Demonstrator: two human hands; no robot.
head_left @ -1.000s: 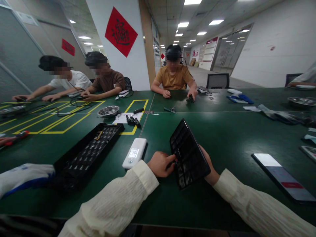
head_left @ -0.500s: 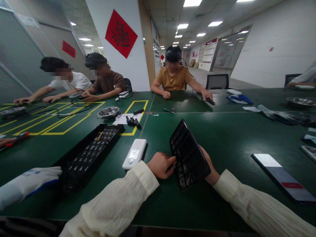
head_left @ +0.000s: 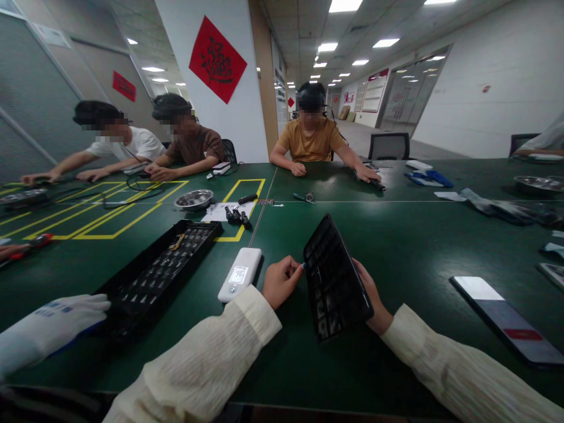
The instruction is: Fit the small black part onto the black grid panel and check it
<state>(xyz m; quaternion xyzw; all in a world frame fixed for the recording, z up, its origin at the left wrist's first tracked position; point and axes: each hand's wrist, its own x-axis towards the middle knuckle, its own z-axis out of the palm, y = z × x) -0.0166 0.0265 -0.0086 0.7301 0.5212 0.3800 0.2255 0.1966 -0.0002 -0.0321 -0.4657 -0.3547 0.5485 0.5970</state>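
My right hand (head_left: pixel 373 298) grips the outer edge of a flat black panel (head_left: pixel 333 276) with a grid of shallow compartments on its face, tilted up off the table. Beside the panel's left edge, my left hand (head_left: pixel 284 279) is closed in a pinch. A tiny bluish spot shows at its fingertips, too small to name. A white power bank (head_left: pixel 240 275) with a small display lies left of that hand. Further left, a long black tray (head_left: pixel 176 282) has rows of pale marks inside and a small yellowish piece (head_left: pixel 177 241).
Someone's white-gloved hand (head_left: pixel 66 320) touches the tray's near end. A phone (head_left: pixel 506 317) lies at right. Beyond are a metal bowl (head_left: pixel 194 200), black parts (head_left: pixel 238 217) on paper and green-handled pliers (head_left: pixel 303 197). A person in yellow (head_left: pixel 311 138) sits opposite; two others sit at left.
My left hand has drawn back from the panel's face and risen to its left edge, still pinched. The person opposite has moved a dark object rightward. The gloved hand has shifted on the tray.
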